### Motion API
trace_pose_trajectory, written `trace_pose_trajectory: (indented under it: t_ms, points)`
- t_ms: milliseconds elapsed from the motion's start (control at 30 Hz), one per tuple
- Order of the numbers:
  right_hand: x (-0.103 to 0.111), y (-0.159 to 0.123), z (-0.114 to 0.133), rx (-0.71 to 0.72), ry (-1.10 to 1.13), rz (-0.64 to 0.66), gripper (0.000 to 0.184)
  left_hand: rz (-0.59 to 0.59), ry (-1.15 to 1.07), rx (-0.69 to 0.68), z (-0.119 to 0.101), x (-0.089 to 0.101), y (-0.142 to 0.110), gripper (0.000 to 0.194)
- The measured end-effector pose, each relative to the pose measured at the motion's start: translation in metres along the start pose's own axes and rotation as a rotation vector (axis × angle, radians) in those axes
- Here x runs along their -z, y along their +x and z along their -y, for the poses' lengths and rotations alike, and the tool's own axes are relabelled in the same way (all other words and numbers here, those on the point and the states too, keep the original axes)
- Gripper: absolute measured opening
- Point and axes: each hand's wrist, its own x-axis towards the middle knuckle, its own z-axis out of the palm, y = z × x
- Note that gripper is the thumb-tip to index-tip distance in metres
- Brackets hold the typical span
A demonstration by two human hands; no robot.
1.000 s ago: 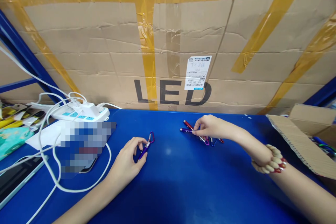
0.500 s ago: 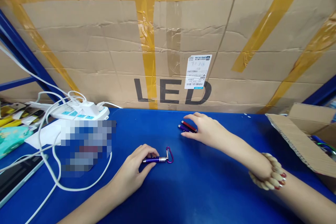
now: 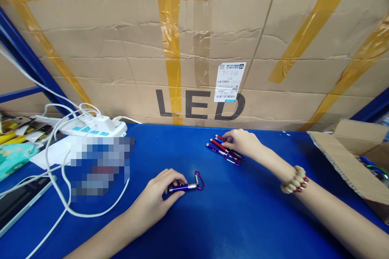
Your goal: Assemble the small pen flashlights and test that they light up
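Note:
My left hand [image 3: 161,192] pinches a small purple keychain flashlight [image 3: 182,187] between thumb and fingers, low over the blue table. A magenta carabiner [image 3: 199,180] hangs off its silver end and points right. Farther back, my right hand [image 3: 241,141] has its thumb and fingertips closed about a blue keychain flashlight [image 3: 219,139] at the far side of a small cluster. In that cluster a red flashlight [image 3: 219,145] and a purple flashlight [image 3: 215,148] lie side by side, slanting, with carabiners [image 3: 232,159] at their near ends. My right fingers partly hide the far ones.
At the left, a white power strip [image 3: 94,128] trails looped white cables [image 3: 65,210] beside a dark-screened phone [image 3: 21,206]. An open cardboard box [image 3: 337,166] stands at the right edge. A large taped carton [image 3: 133,56] walls off the back of the blue table [image 3: 231,222].
My right hand has shifted back and to the right, uncovering more of the cluster, and its fingers have closed in. The left hand and its flashlight have moved slightly right.

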Motion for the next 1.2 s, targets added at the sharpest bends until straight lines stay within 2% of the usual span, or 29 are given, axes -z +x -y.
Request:
trace_pose_trajectory:
  t_ms: [100, 200, 267, 333, 433, 533, 567, 633, 733, 833, 867, 933, 1000, 1033, 1100, 1133, 1167, 1200]
  points:
    - [-0.008, -0.001, 0.007, 0.071, 0.077, -0.051, 0.043, 0.045, 0.001, 0.003, -0.002, 0.0, -0.001, 0.014]
    - [-0.019, -0.003, 0.016, 0.244, 0.142, -0.149, 0.057, 0.036, 0.043, 0.021, -0.002, 0.001, -0.001, 0.016]
    - [-0.026, -0.004, 0.019, 0.373, 0.159, -0.182, 0.051, 0.006, 0.097, 0.036, -0.001, 0.001, 0.0, 0.016]
    - [-0.03, -0.004, 0.019, 0.406, 0.144, -0.165, 0.04, -0.013, 0.148, 0.034, 0.001, 0.002, 0.0, 0.013]
    - [-0.028, -0.004, 0.017, 0.334, 0.104, -0.134, 0.032, -0.018, 0.185, 0.018, 0.002, 0.003, 0.001, 0.01]
    - [-0.019, -0.011, 0.025, 0.269, 0.087, -0.177, 0.04, -0.034, 0.161, 0.021, 0.001, 0.002, 0.0, 0.012]
    - [-0.017, -0.016, 0.031, 0.288, 0.099, -0.207, 0.044, -0.044, 0.14, 0.026, 0.0, 0.001, 0.0, 0.012]
    - [-0.015, -0.029, 0.05, 0.463, 0.276, -0.265, 0.04, -0.075, 0.087, 0.02, 0.0, 0.0, -0.001, 0.011]
    - [-0.017, -0.052, 0.079, 0.657, 0.575, -0.113, 0.038, -0.151, 0.011, -0.053, -0.001, -0.002, -0.003, 0.008]
    - [-0.019, -0.066, 0.093, 0.725, 0.636, 0.039, 0.035, -0.209, -0.033, -0.133, -0.002, -0.003, -0.004, 0.019]
    - [-0.018, -0.066, 0.093, 0.72, 0.596, 0.03, 0.036, -0.218, -0.035, -0.139, -0.002, -0.003, -0.004, 0.02]
    - [-0.015, -0.06, 0.086, 0.641, 0.438, -0.086, 0.04, -0.224, -0.018, -0.125, -0.001, -0.003, -0.005, 0.018]
    - [-0.011, -0.049, 0.072, 0.488, 0.201, -0.222, 0.048, -0.21, 0.007, -0.086, -0.001, -0.003, -0.005, 0.013]
    - [-0.01, -0.043, 0.062, 0.374, 0.076, -0.259, 0.058, -0.2, 0.017, -0.066, 0.0, -0.003, -0.005, 0.011]
    - [-0.007, -0.031, 0.041, 0.114, -0.115, -0.18, 0.079, -0.179, 0.017, -0.031, 0.001, -0.004, -0.006, 0.013]
    - [-0.006, -0.025, 0.031, 0.005, -0.157, -0.1, 0.078, -0.162, 0.004, -0.022, 0.001, -0.004, -0.006, 0.015]
    - [-0.006, -0.021, 0.022, -0.038, -0.162, 0.011, 0.075, -0.139, -0.015, -0.021, 0.0, -0.005, -0.007, 0.018]
    - [-0.005, -0.017, 0.014, -0.007, -0.138, 0.108, 0.066, -0.108, -0.037, -0.03, -0.001, -0.005, -0.007, 0.019]
